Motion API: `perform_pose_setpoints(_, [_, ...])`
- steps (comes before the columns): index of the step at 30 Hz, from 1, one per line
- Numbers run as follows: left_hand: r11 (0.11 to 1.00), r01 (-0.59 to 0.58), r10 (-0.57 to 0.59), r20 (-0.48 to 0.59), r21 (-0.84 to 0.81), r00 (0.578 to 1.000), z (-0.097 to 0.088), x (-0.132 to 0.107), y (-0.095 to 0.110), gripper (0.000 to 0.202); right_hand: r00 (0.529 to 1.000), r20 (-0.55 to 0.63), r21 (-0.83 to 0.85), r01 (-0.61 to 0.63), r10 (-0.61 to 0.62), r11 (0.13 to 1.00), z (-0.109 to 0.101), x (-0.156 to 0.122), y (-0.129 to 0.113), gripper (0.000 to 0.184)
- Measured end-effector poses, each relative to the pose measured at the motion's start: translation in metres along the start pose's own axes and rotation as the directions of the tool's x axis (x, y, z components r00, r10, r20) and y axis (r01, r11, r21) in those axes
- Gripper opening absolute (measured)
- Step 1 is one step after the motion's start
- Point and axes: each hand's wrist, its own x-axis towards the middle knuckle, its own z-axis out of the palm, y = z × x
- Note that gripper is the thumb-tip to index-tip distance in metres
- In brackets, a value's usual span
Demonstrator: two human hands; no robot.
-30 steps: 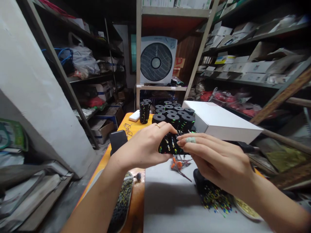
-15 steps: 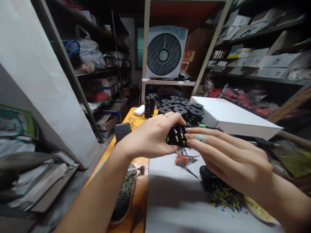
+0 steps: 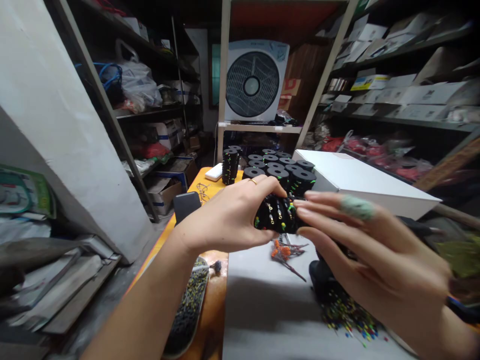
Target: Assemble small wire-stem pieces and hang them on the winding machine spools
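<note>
My left hand (image 3: 228, 217) grips a black foam disc (image 3: 275, 215) studded with small coloured beads and metal hooks, held above the grey mat (image 3: 270, 305). My right hand (image 3: 375, 250) comes in from the right, fingertips touching the disc's right edge; a green wrap sits on one finger. Under the disc lies a small bunch of orange-tipped pins (image 3: 285, 250). A scatter of tiny coloured beads (image 3: 347, 315) lies on the mat below my right hand.
Stacks of black foam discs (image 3: 277, 172) stand behind, beside a white box (image 3: 363, 182). A tray of beads (image 3: 189, 310) lies at the left on the orange table (image 3: 210, 192), near a dark phone (image 3: 186, 205). Shelving flanks both sides; a box fan (image 3: 252, 82) stands at the back.
The view has shifted slightly, and my right hand has risen and come nearer the camera, still touching the disc. My left hand keeps its grip.
</note>
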Motion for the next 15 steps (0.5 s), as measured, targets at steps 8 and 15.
perform_pose_setpoints(8, [1.0, 0.012, -0.012, 0.005, 0.001, 1.0, 0.0006, 0.001, 0.0003, 0.04, 0.999, 0.023, -0.046, 0.038, -0.037, 0.998, -0.0011, -0.0036, 0.0031, 0.028])
perform_pose_setpoints(15, [1.0, 0.006, -0.006, -0.011, 0.008, 1.0, 0.0006, -0.001, -0.0012, 0.043, 0.997, 0.002, 0.004, 0.073, -0.073, 0.997, 0.0025, -0.0045, 0.0007, 0.027])
